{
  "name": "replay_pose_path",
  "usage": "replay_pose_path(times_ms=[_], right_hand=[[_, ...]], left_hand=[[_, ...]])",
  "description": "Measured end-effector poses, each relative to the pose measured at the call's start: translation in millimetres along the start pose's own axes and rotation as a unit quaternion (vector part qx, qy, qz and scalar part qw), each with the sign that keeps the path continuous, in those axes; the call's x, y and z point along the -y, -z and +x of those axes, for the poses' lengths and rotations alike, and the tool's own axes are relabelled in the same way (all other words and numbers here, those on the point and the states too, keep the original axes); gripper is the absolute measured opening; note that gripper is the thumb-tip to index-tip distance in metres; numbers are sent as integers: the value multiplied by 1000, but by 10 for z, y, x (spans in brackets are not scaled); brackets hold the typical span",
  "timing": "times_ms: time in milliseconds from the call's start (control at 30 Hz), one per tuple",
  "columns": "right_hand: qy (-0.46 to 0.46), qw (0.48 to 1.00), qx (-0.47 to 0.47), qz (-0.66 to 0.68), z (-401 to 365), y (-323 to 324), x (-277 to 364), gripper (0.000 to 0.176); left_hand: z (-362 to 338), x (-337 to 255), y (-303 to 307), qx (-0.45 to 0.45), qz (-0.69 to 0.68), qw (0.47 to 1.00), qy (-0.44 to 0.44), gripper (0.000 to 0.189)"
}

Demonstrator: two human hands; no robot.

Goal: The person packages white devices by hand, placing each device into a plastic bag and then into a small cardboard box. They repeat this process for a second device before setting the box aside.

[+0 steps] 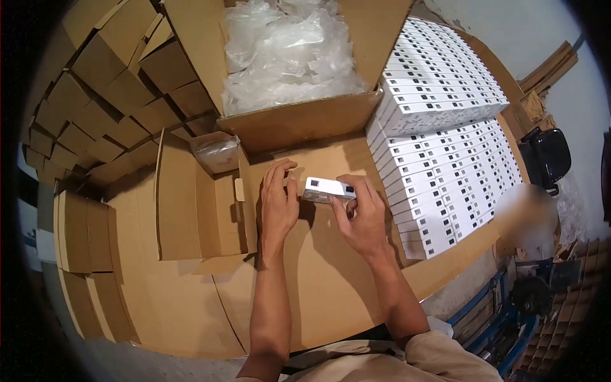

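My right hand (363,219) grips a small white box (326,189) with a black square mark, holding it just above the cardboard-covered table (318,280). My left hand (278,204) lies with fingers spread on the cardboard, its fingertips close to the box's left end; whether they touch it I cannot tell. Just left of my left hand stands an open brown carton (197,204) with its flaps unfolded and a plastic bag (215,148) at its far end.
Rows of stacked white boxes (439,127) fill the right side. A large open carton (293,57) full of clear plastic bags stands at the back. Several folded brown cartons (108,89) are piled at left. A black chair (546,156) is at far right.
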State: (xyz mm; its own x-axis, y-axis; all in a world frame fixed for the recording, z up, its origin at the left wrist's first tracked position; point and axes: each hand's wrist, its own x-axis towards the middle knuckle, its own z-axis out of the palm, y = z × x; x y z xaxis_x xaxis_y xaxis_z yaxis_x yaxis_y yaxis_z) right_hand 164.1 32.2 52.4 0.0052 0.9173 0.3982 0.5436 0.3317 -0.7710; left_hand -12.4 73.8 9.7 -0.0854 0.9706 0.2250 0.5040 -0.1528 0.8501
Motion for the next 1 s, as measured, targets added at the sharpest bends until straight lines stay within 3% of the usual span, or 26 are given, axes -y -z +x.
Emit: replay_pose_path(times_ms=[67,167,267,567,667,767,867,1000], right_hand=[[11,1000,1,-7,149,-57,-19,31],[4,1000,2,12,305,-155,-21,33],[22,999,-3,27,341,-247,-57,33],[39,984,7,176,281,-345,-441,26],[46,990,-34,127,313,-391,-490,22],[-40,962,13,271,312,-431,-577,21],[-76,968,22,237,320,-429,-673,26],[-33,982,6,188,349,-388,-685,34]], left_hand=[[34,-59,32,-11,-42,997,58,26],[48,-58,43,-58,-47,993,88,27],[32,-85,59,-72,-140,979,125,28],[50,43,16,-30,-326,935,135,17],[45,68,-78,-56,-333,934,116,26],[36,31,-147,-86,-301,948,62,34],[20,-35,-40,-33,-184,979,75,37],[36,131,-65,-43,-142,987,66,32]])
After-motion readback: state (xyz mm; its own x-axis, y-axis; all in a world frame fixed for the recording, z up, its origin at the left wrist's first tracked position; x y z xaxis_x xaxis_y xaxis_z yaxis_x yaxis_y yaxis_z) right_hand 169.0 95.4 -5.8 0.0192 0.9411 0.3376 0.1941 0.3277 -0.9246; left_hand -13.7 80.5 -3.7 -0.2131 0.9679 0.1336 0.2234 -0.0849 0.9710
